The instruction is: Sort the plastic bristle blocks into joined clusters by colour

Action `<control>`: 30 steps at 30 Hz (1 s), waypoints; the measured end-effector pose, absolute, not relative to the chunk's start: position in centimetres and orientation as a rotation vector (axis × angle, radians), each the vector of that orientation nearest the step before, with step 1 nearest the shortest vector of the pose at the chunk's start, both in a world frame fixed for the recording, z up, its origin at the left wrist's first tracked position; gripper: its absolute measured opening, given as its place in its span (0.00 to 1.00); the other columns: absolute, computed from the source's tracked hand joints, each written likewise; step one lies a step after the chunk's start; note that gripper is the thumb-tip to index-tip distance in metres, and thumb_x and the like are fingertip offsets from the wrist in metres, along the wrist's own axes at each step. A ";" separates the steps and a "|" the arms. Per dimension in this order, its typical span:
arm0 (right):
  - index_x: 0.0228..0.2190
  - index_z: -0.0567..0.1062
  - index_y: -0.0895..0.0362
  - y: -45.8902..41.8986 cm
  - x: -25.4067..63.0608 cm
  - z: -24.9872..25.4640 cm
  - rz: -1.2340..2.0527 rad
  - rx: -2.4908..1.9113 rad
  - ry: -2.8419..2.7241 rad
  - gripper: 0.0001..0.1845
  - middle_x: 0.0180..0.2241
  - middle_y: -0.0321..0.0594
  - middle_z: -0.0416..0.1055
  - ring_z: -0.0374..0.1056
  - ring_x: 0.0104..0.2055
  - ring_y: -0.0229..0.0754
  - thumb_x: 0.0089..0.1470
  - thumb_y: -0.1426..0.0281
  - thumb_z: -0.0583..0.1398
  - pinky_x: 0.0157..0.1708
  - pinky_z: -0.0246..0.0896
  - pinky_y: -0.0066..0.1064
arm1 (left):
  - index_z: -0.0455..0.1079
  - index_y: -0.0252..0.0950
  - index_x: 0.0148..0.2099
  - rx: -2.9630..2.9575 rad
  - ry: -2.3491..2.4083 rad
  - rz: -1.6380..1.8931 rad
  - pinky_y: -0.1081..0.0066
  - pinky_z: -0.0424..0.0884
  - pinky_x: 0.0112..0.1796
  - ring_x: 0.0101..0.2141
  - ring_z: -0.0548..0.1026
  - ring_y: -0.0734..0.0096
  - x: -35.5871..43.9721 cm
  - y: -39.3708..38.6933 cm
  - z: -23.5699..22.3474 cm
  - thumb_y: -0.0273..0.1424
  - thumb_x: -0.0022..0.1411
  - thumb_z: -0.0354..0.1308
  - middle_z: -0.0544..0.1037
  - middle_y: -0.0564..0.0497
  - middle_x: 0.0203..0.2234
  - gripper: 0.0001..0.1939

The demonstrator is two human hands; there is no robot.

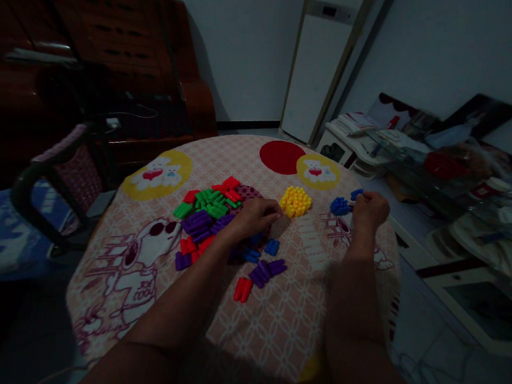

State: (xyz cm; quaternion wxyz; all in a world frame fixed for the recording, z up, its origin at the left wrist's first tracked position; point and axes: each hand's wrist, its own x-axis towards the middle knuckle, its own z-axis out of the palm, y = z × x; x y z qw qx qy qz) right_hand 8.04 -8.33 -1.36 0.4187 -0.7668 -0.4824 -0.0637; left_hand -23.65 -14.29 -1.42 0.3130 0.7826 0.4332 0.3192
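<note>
My right hand [371, 210] is at the right side of the table, its fingers pinched on a blue plastic piece [357, 193]. Just left of it lies a small cluster of blue pieces [339, 206]. My left hand [260, 217] hovers over the middle with fingers curled together; what they hold, if anything, is hidden. Beside its fingertips sits a pile of yellow pieces [296, 202]. Below that hand lie more blue pieces [271, 246], partly covered by it. Green pieces [211, 202], purple pieces [197, 226] and red pieces [227, 184] are heaped to its left.
A patterned cloth covers the round table [279, 331]. Nearer me are loose purple pieces [267, 272] and a red pair [242, 289]. A chair [66, 181] stands at left, a wooden sofa [128, 55] behind it. At right is a cluttered cabinet [419, 218].
</note>
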 end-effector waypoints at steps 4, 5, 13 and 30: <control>0.34 0.82 0.59 -8.5 9.1 -2.6 -0.185 -2.047 -1.177 0.14 0.35 0.51 0.80 0.75 0.39 0.51 0.50 0.71 0.57 0.44 0.68 0.41 | 0.78 0.35 0.38 2.074 1.153 0.861 0.72 0.67 0.33 0.29 0.75 0.69 -23.9 -14.1 -1.8 0.30 0.60 0.56 0.79 0.52 0.26 0.10; 0.35 0.82 0.60 -8.4 9.0 -2.9 -0.182 -2.065 -1.189 0.15 0.36 0.53 0.80 0.75 0.40 0.52 0.50 0.71 0.57 0.44 0.68 0.41 | 0.78 0.35 0.38 2.069 1.150 0.867 0.71 0.67 0.33 0.29 0.75 0.68 -24.0 -14.0 -1.9 0.30 0.60 0.55 0.79 0.52 0.26 0.10; 0.37 0.83 0.63 -7.9 8.8 -4.3 -0.156 -2.091 -1.299 0.17 0.36 0.58 0.79 0.73 0.40 0.53 0.52 0.70 0.57 0.44 0.66 0.42 | 0.77 0.35 0.38 2.002 1.144 0.882 0.72 0.69 0.32 0.29 0.75 0.68 -24.7 -13.9 -1.9 0.31 0.59 0.56 0.80 0.51 0.27 0.10; 0.35 0.80 0.60 -8.5 5.1 -0.6 -0.148 -1.955 -1.356 0.17 0.38 0.55 0.78 0.73 0.41 0.51 0.59 0.69 0.52 0.44 0.63 0.39 | 0.78 0.40 0.28 2.343 1.442 0.334 0.72 0.64 0.28 0.27 0.75 0.64 -25.4 -15.1 -1.6 0.20 0.41 0.63 0.79 0.50 0.24 0.11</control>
